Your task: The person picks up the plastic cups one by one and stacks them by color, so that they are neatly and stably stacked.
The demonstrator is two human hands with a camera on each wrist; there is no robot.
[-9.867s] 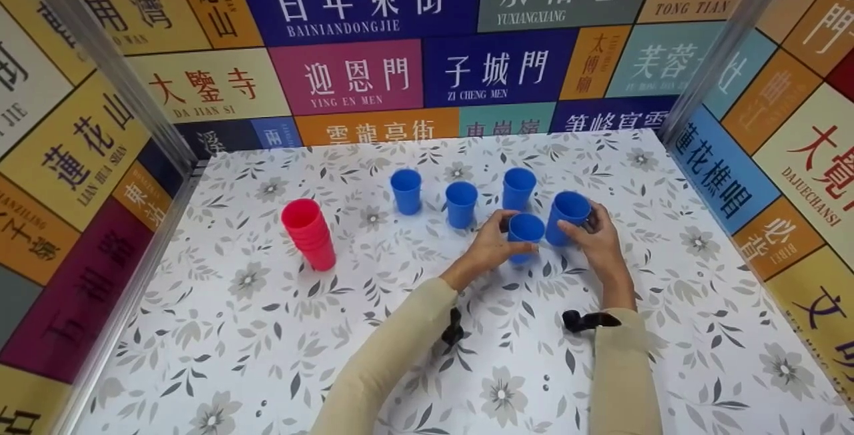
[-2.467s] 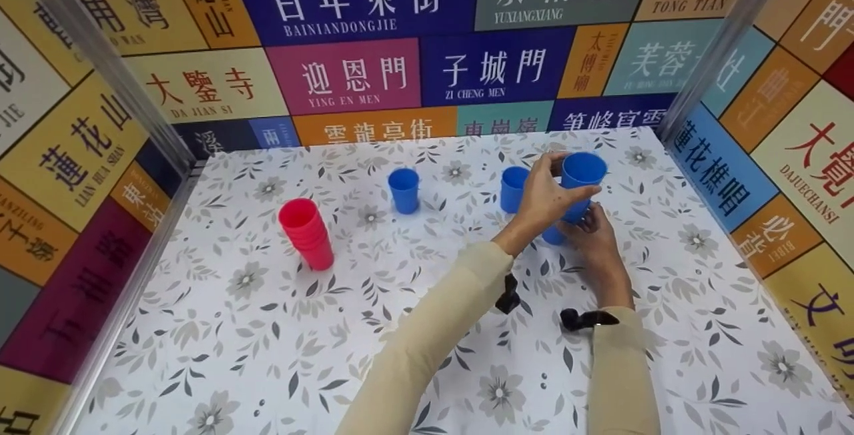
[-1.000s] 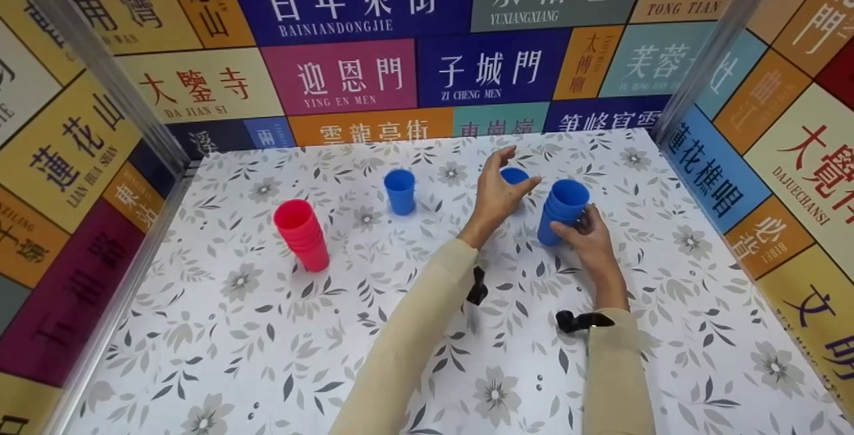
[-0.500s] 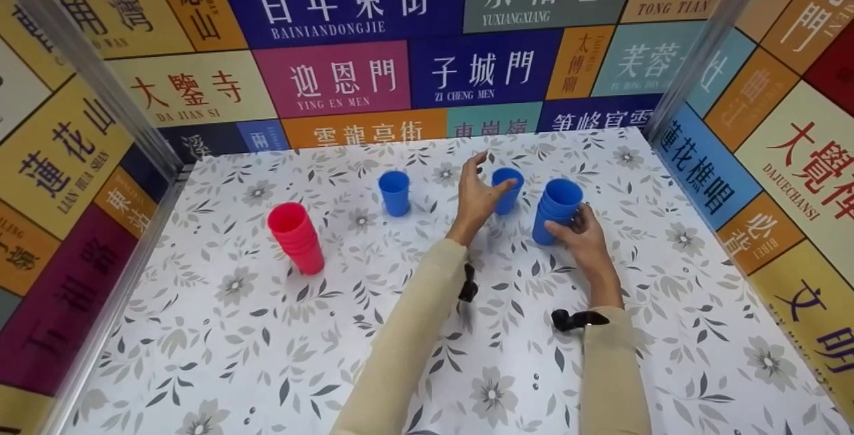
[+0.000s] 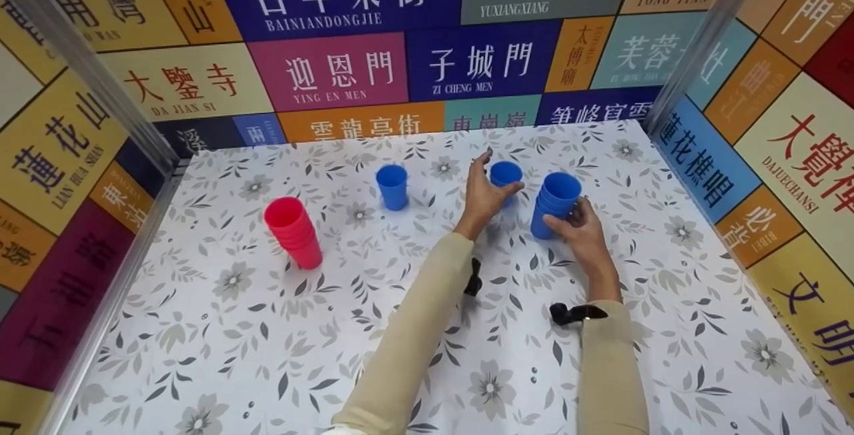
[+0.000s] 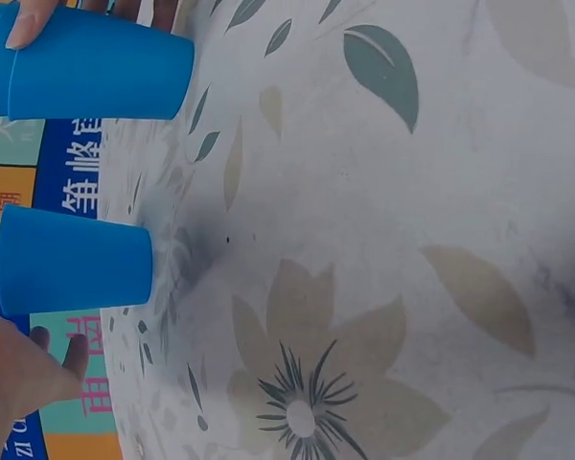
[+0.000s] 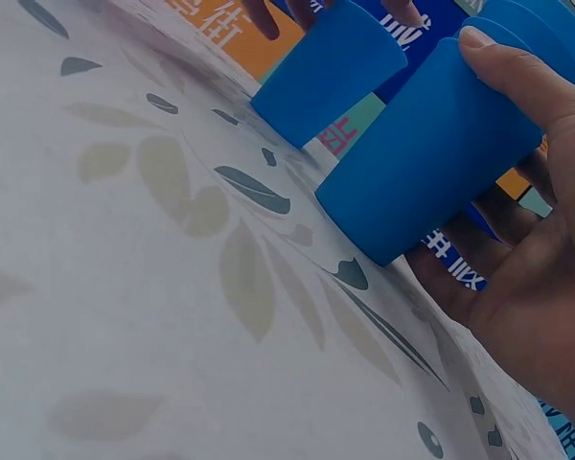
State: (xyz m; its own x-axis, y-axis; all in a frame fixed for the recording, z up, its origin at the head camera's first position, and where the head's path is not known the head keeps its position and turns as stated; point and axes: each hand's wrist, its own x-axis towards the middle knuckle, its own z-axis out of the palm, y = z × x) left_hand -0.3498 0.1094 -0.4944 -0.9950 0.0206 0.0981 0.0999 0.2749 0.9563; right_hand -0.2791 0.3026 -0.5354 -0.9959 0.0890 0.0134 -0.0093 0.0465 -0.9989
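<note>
In the head view, my right hand (image 5: 587,231) grips an upright stack of blue cups (image 5: 552,211), thumb on the near side. The right wrist view shows the stack (image 7: 417,158) standing on the cloth with the fingers behind it. My left hand (image 5: 482,198) reaches around a single blue cup (image 5: 507,172), fingers and thumb spread at its left side and front. In the left wrist view that cup (image 6: 77,261) stands on the cloth between thumb and fingers, with a gap on the finger side; thumb contact is unclear. Another blue cup (image 5: 392,187) stands farther left.
A stack of red cups (image 5: 293,231) stands at the left, leaning slightly. The table has a white cloth (image 5: 267,355) with grey leaves and flowers. Printed sign panels (image 5: 327,71) wall the back and both sides.
Two blue cups that stood apart earlier are now nested in the right-hand stack. Having let go above it, my left hand moved left and now spreads around the rear blue cup.
</note>
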